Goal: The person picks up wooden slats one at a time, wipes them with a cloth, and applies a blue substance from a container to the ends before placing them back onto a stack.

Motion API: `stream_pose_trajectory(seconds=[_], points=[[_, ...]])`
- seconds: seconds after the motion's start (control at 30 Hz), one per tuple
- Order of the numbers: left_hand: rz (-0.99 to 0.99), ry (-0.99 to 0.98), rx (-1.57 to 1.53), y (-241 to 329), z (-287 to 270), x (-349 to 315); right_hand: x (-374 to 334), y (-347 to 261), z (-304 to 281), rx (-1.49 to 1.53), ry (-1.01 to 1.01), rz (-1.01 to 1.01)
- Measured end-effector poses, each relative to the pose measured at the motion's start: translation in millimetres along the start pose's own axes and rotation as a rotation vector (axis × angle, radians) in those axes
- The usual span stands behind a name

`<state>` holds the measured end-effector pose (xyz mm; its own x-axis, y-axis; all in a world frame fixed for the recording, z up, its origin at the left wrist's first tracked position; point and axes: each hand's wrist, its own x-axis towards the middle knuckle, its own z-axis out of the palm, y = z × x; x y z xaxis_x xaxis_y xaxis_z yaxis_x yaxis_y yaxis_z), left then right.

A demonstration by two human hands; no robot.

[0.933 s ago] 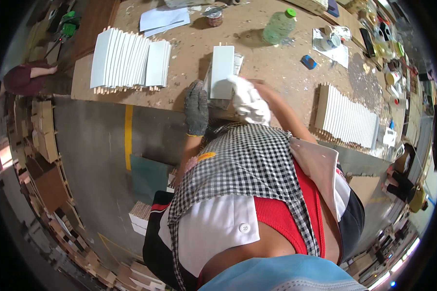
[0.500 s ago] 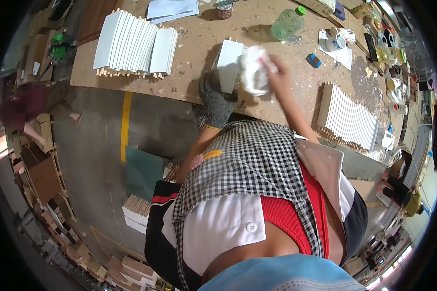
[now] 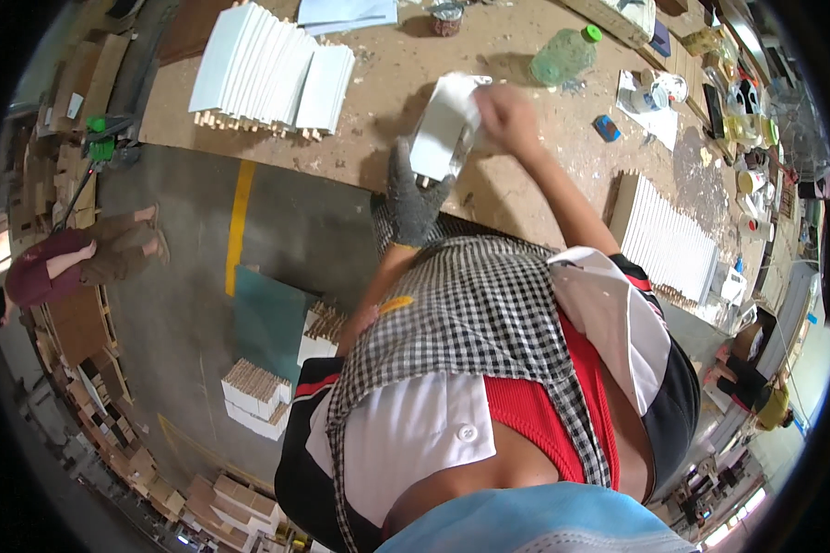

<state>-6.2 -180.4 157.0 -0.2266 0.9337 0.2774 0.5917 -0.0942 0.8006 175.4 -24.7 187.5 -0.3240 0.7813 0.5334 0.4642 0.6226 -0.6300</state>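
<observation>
My left hand (image 3: 413,203), in a dark grey knit glove, grips the near end of a small white-painted panel (image 3: 433,149) with short wooden pegs at its end. The panel is over the near part of the workbench (image 3: 355,161). My bare right hand (image 3: 509,118), smeared by motion, is closed on a white cloth (image 3: 459,95). That cloth lies against the far part and right edge of the panel. To the left stands a row of similar white panels (image 3: 254,74) with pegs; another row of white panels (image 3: 669,235) is at the bench's right.
Beyond my right hand are a green-capped bottle (image 3: 563,57), a small blue block (image 3: 607,128) and a small can (image 3: 446,18). Cups and containers (image 3: 650,95) crowd the right side. More stacked pieces (image 3: 256,392) sit on the floor. A person (image 3: 51,274) walks at the left.
My right hand has brought the cloth leftward onto the panel, from beside it. My left hand still holds the panel, now tilted more. The person at the left has come further into view.
</observation>
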Motion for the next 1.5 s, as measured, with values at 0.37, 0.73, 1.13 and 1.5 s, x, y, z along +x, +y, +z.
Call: stream_pose_trajectory(seconds=[0.37, 0.73, 1.13, 1.5], points=[[-0.089, -0.012, -0.047, -8, 5, 2, -20, 71, -53, -0.090, -0.353, 0.483], [0.004, -0.084, -0.099, 0, -1, 30, -96, 174, -148, -0.693, -0.067, 0.657], [0.063, -0.063, 0.106, -15, 1, 38, -54, -50, -13, -0.079, -0.208, -0.200], [0.008, -0.109, -0.001, -24, -2, 32, -58, -43, -3, -0.052, -0.236, -0.200]])
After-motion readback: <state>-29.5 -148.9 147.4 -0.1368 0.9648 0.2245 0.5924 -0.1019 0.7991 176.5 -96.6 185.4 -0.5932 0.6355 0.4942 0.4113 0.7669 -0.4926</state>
